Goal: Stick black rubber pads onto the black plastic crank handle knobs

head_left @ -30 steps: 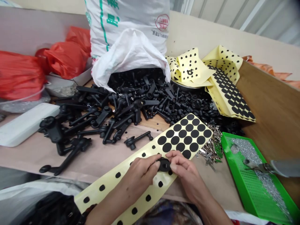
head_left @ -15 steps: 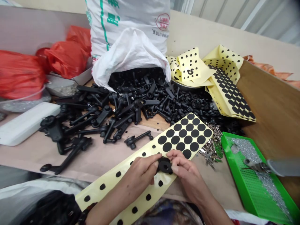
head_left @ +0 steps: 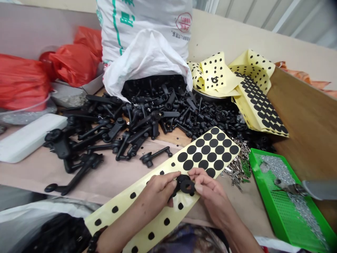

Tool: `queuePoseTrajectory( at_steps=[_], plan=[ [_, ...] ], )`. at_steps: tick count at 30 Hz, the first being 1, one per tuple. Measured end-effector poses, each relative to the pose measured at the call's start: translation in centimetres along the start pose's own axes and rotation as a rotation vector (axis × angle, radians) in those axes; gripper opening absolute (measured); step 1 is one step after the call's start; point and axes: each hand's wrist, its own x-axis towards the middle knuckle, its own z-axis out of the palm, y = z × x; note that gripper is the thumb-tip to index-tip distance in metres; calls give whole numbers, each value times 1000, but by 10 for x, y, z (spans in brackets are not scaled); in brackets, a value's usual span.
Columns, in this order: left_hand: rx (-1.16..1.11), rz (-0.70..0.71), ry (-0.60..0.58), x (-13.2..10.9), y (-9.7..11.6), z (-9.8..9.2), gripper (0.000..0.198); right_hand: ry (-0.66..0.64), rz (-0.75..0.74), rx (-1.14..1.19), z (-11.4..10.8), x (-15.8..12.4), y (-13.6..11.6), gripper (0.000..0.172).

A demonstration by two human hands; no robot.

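My left hand [head_left: 161, 189] is closed around a small black plastic part [head_left: 179, 180], mostly hidden by the fingers. Between the thumb and fingers of my right hand [head_left: 207, 188] is a flat black ring-shaped sticker [head_left: 187, 187] with a hole in its middle. The ring overlaps the right side of the plastic part; whether it sticks to it I cannot tell. Under both hands lies a long yellow backing sheet [head_left: 158, 182], with black discs at its far end and only small dark dots along the near stretch.
Black crank-like plastic parts [head_left: 116, 130] are heaped before a white woven sack [head_left: 147, 52]. Rightward are small metal pieces [head_left: 238, 161], a green tray [head_left: 279, 211] with silvery bits and a tool [head_left: 292, 188], and stacked sticker sheets [head_left: 260, 105]. Red bags [head_left: 76, 65] and a white block [head_left: 34, 137] are leftward.
The black ring has shifted slightly right and now shows more of its face, with more of the plastic part visible behind it. Both hands stay in nearly the same place.
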Motion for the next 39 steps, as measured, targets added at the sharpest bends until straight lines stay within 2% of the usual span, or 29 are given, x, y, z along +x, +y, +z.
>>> queuePoseTrajectory(
  at_steps=[7, 22, 39],
  plan=[
    [157, 52, 12, -7, 11, -1, 43, 28, 10, -22, 1, 1, 0, 17],
    [168, 42, 9, -10, 12, -1, 46, 12, -40, -100, -4, 2, 8, 14],
    [131, 120, 24, -8, 8, 1, 42, 9, -71, -165, -5, 0, 10, 15]
  ],
)
